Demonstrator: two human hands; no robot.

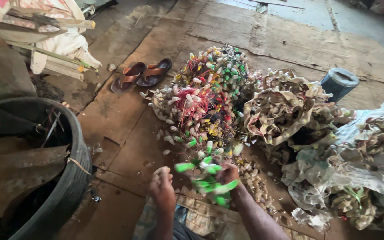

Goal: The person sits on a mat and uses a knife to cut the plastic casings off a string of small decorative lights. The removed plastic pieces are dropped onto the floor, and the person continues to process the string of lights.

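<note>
My right hand (pixel 228 174) is clenched around a bunch of green wired caps (pixel 205 178), which hangs blurred just below the near edge of the big heap of coloured wires and white caps (pixel 205 95) on the floor. My left hand (pixel 162 183) sits just to the left of that bunch, fingers curled in toward the palm; I cannot tell whether it grips anything. Loose white caps (pixel 167 138) lie scattered on the cardboard floor (pixel 125 129) along the heap's near-left edge. Pressed against the heap's right side is a mound of pale, dusty coiled strings (pixel 281 111), and farther right of that a spread of crumpled sheets and more tangled strings (pixel 356 173). Behind that mound, well to the right of the heap, stands a small blue-grey tub (pixel 339 82). Just left of the heap's far end lies a pair of brown sandals (pixel 142 74). Well to the heap's left sits a large black tyre (pixel 67 178) with scraps inside, and beyond it a stack of wooden slats and white cloth (pixel 61 44).
</note>
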